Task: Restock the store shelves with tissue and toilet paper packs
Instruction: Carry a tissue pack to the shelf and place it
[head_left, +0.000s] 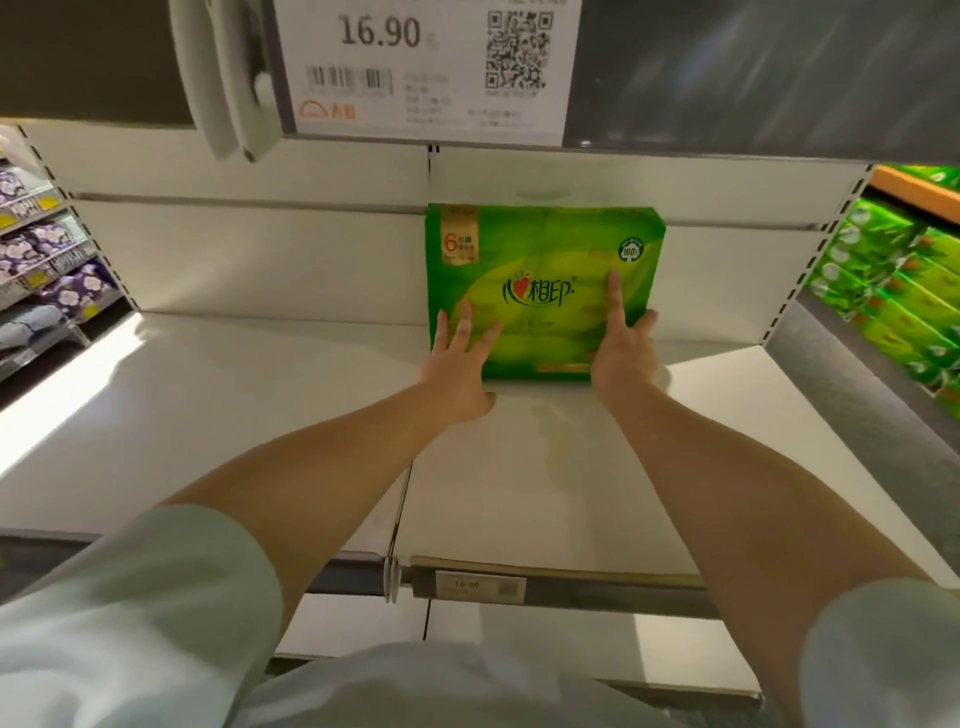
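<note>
Standing upright on shelf (260, 415), tissue pack (540, 260), left hand (457, 374), right hand (621, 353) pressing its front

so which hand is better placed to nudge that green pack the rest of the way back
Probably the right hand. Its fingers lie flat up the face of the green pack and its thumb hooks the right edge. The left hand only covers the lower left corner, thumb on the shelf.

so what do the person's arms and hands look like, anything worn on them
Both hands, left and right, are bare: no gloves, rings or watch visible. The forearms are uncovered, with loose pale green sleeves pushed up near the elbows on both arms.
</note>
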